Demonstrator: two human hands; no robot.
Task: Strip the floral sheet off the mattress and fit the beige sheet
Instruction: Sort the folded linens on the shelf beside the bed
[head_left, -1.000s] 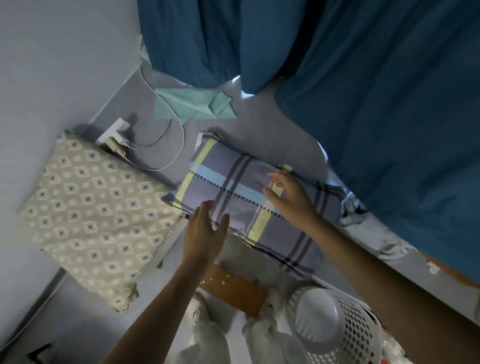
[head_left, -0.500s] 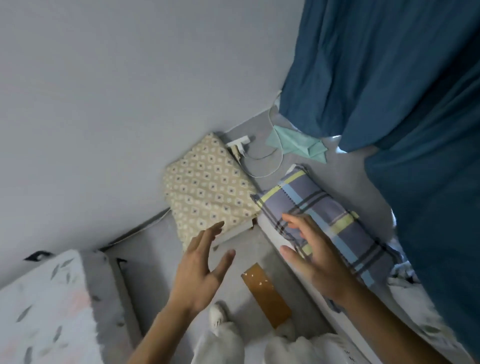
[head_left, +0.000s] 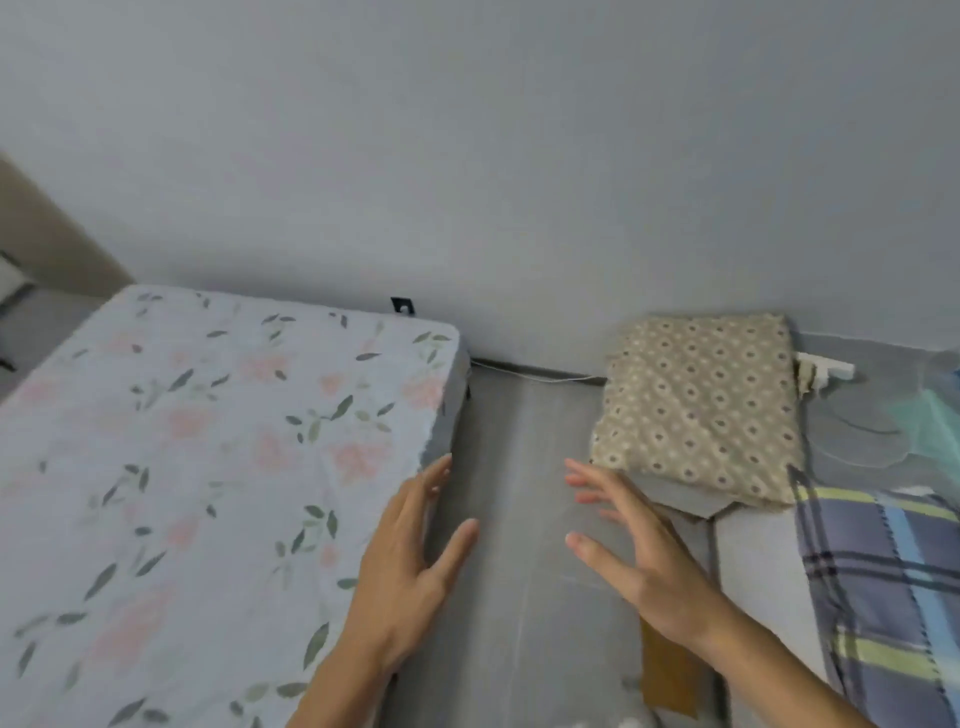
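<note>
The floral sheet (head_left: 208, 467) is on the mattress (head_left: 451, 410), at my left, pulled flat over the top. Its near corner sits by the wall, and the sheet edge hangs down the side next to the floor (head_left: 519, 519).

I think a few things could go wrong. If I grab only a little bit of cloth at the edge, it may slip out of my fingers. If I pull hard from the side while the corner is hooked under, the sheet may catch or tear, or the mattress may slide. A thin cord (head_left: 535, 375) runs along the wall by that corner, and the sheet could snag it.

My left hand (head_left: 410, 566) has its fingers straight and spread. It holds nothing. Its fingertips are at the mattress edge, but I cannot tell if they touch. My right hand (head_left: 639, 551) is over the floor, fingers straight and apart, holding nothing too.

A dotted beige cloth bundle (head_left: 701, 405) lies to the right. A plaid pillow (head_left: 883, 587) is beside it.
</note>
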